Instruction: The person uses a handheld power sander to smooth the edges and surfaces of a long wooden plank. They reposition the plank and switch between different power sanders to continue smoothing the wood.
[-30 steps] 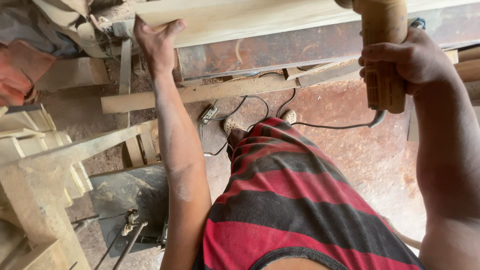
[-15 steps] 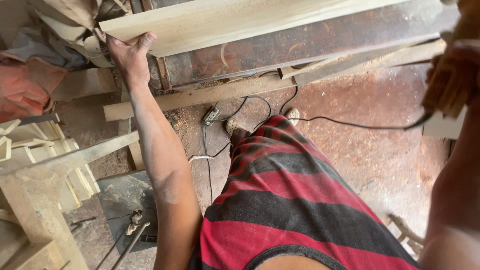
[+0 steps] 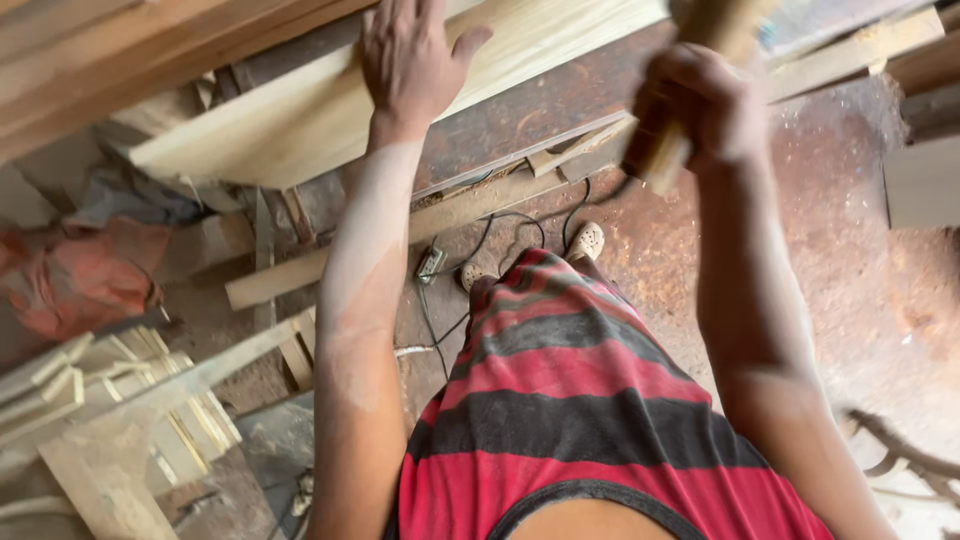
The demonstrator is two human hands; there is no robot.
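While the left hand [image 3: 410, 62] lies flat on the pale wooden board [image 3: 330, 115], its fingers [image 3: 400, 20] spread and released rather than gripping, the right hand [image 3: 700, 105] is clenched around a tan cylindrical tool handle [image 3: 690, 95] that runs up and out of the top edge of the view, its lower end sticking out just below the fist. The board rests slanted on the dark, rust-stained table [image 3: 545, 110], with its near end overhanging to the left, and the tool is held above the table's near edge, to the right of the board. Under the table edge a long wooden batten [image 3: 420, 225] runs diagonally, and a black cable [image 3: 500, 225] loops over the dusty reddish floor [image 3: 860, 230] beside a small white plug block [image 3: 430, 263]. The person's red and dark striped shirt [image 3: 570, 400] fills the lower middle, with a light shoe [image 3: 585, 240] showing beyond it. At lower left stands a stack of cut wooden pieces [image 3: 120, 390], and a crumpled orange cloth [image 3: 70, 285] lies behind it.
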